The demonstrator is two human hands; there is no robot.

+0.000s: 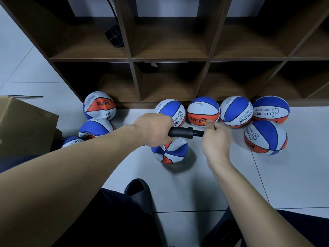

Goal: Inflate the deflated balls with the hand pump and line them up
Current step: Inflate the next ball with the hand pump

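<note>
Here the left hand (154, 130) is wrapped round one end of the black hand pump (185, 133), fingers curled under the barrel, which lies level between the two hands. The right hand (216, 138) is closed on the other end, thumb and forefinger pinched near its top; what exactly they pinch is hidden, perhaps the handle or the needle.

Directly below the pump, a crumpled, deflated ball (169, 151) sits on the tiled floor (284, 184), red, white and blue panels folded in. Whether the pump is joined to it cannot be told.

Beyond the hands, four inflated balls (235, 111) stand in a row against the foot of the dark wooden shelf unit (170, 59), each just beside the next, and a fifth round ball (265, 138) sits in front of the row at the right. To the left, more slack balls (98, 107) lie heaped beside a cardboard box (23, 125).

By my judgement the work is about halfway: the pump is being readied for the ball underneath. The next move calls for finding that ball's valve, seating the needle squarely, then steadying the barrel while pumping.
</note>
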